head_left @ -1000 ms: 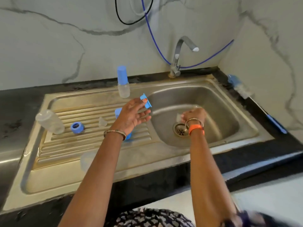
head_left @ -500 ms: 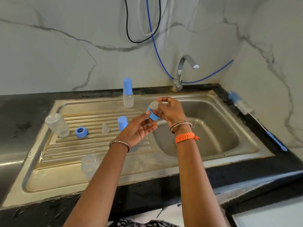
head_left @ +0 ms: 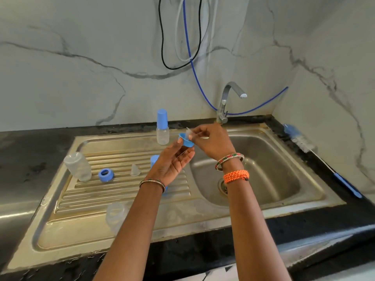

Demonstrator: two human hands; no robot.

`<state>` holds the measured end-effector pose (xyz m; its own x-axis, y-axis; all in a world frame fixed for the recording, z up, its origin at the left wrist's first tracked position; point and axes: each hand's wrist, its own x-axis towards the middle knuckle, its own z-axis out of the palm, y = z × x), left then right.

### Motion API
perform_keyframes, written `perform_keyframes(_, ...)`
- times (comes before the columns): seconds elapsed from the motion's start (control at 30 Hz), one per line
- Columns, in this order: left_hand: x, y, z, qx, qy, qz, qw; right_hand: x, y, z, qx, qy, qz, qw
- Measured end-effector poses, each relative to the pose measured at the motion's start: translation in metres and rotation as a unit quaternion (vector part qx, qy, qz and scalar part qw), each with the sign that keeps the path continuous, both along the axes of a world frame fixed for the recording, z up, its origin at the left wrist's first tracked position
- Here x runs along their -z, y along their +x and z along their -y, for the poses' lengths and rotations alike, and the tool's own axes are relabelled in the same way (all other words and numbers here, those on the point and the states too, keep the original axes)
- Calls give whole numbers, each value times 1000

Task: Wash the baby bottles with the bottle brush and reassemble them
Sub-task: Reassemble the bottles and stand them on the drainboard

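Left hand [head_left: 174, 161] pinches the blue plastic collar ring [head_left: 186, 140] level so right hand [head_left: 213, 141], pinching the clear silicone teat [head_left: 189, 133], can seat it over the steel sink's [head_left: 304, 201] basin edge.

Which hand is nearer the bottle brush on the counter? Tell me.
Right. The right hand is over the basin's left side, toward the bottle brush; the left hand sits farther left, above the drainboard.

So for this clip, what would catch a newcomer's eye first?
Two hands meet above the sink's inner edge: the left hand pinches a blue collar ring while the right hand pinches a clear teat at it. Loose bottle parts lie on the draining board, and the bottle brush lies on the right counter.
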<state>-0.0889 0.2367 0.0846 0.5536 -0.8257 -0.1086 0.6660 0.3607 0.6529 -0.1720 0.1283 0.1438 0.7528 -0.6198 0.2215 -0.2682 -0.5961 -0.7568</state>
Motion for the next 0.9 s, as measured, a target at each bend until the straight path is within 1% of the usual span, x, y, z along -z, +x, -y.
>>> perform_keyframes(0.07, 1, 2, -2, 3, 1, 20, 1000, -1, 0, -2, -38, 9, -26, 999)
perform_keyframes(0.1, 2, 2, -3, 2, 2, 30, 1000, 0, 0, -1, -47, -3, -41, 998)
perform_keyframes(0.2, 1, 6, -4, 4, 1, 64, 998, -1, 1, -1, -24, -118, -118, 986)
perform_keyframes(0.23, 0, 7, -4, 8, 0, 78, 997, -2, 1, -1, -22, -142, -140, 980)
perform_keyframes(0.3, 0, 11, -2, 13, 3, 105, 994, -5, 1, -3, -58, -133, -178, 973)
perform_keyframes(0.37, 5, 15, -1, 11, 10, 120, 993, -9, 1, -6, -100, -102, -232, 962)
perform_keyframes(0.4, 7, 17, -1, 11, 11, 120, 993, -10, 1, -7, -113, -83, -244, 960)
perform_keyframes(0.5, 10, 18, -2, -11, 7, 100, 995, -5, 6, -6, -163, -44, -226, 959)
perform_keyframes(0.6, 7, 22, -1, -42, -21, 51, 998, -5, 4, -9, -221, 15, -168, 961)
perform_keyframes(0.67, 4, 25, 2, -52, -41, 25, 998, -3, 6, -12, -235, 40, -135, 962)
perform_keyframes(0.77, 2, 26, 7, -76, -55, -18, 995, 6, 19, -20, -191, -28, -120, 974)
perform_keyframes(0.8, 4, 27, 9, -85, -64, -41, 993, 9, 24, -23, -179, -42, -103, 978)
perform_keyframes(0.83, 5, 27, 9, -89, -73, -67, 991, 11, 27, -28, -174, -44, -75, 981)
perform_keyframes(0.9, 6, 29, 7, -83, -61, -90, 991, 12, 30, -35, -150, -29, -9, 988)
